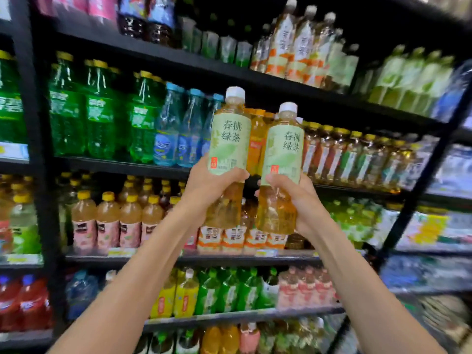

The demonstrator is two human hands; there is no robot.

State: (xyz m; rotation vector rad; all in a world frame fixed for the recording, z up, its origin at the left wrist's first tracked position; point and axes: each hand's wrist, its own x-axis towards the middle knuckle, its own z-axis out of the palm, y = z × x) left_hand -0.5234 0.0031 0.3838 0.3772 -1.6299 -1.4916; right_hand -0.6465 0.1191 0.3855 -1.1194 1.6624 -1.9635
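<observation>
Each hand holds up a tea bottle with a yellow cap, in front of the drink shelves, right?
No: the head view shows white caps, not yellow. The left hand holds one tea bottle, the right hand the other bottle, before the shelves.

The left bottle (229, 139) is clear plastic, full of golden-yellow tea, with a closed white cap and a pale green label with dark Chinese characters. It is held almost upright, and the left hand (208, 186) grips it just under the label. The right bottle (283, 154) looks the same and sits a little lower. The right hand (293, 200) grips its lower half. Both stand side by side, very near, labels facing the camera.
</observation>
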